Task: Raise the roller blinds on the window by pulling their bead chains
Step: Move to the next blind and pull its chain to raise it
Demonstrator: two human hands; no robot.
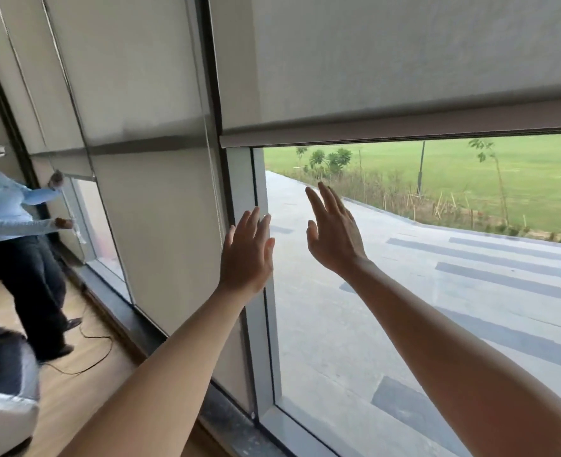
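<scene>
I see the window [404, 291] filling the right of my view, its glass bare below a grey roller blind [387, 61] whose bottom bar sits roughly a third of the way down the frame. To the left a second blind [160, 209] hangs much lower, covering its pane down almost to the sill. Between the two runs the pale window frame [256, 341], and along the lowered blind's right edge I make out a thin bead chain [213, 179] dropping straight down, though it is faint and I lose it lower down. Further left another person [12, 232] stands on the wooden floor [84, 384] with both hands raised at a third blind. My left hand [247, 255] is lifted in front of the frame, fingers spread and holding nothing, just right of the chain but not touching it. My right hand [333, 230] is up before the glass, fingers likewise apart and empty
</scene>
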